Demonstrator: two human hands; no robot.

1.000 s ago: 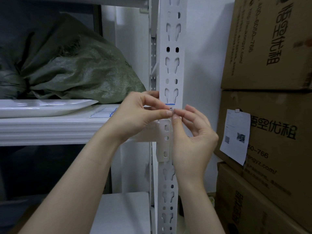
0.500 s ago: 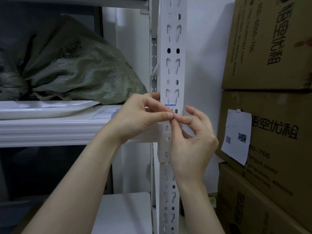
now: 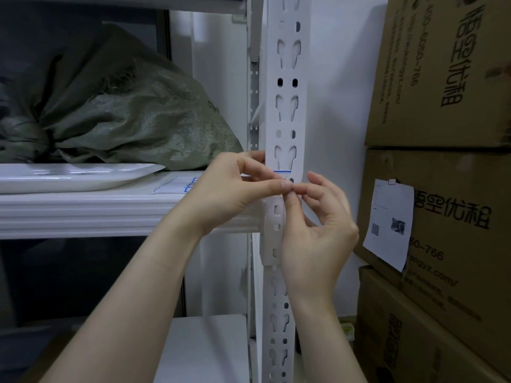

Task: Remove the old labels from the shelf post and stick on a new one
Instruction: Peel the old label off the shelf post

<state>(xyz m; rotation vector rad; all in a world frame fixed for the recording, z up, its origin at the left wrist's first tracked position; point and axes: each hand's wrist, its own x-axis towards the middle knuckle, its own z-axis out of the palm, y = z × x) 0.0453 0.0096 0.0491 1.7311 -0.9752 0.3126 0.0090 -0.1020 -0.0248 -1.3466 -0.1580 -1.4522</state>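
Head view: left hand (image 3: 229, 189) and right hand (image 3: 318, 233) meet fingertip to fingertip at the post (image 3: 287, 64), both pinching the blue-edged label (image 3: 282, 171) just above the shelf (image 3: 83, 208), likely to lift its edge for peeling.

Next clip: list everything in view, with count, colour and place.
shelf post: one, white, upright at centre
blue-edged label: one, white, on the post, partly behind fingers
shelf board: one, white, left of post
tray: one, white, on the board
sack: one, green, behind the tray
blue-marked sheet: one, white, flat on the board
cardboard boxes: three, brown, stacked at right
paper slip: one, white, on the middle box
left hand: one, fingers pinching at the label
right hand: one, fingers pinching at the label
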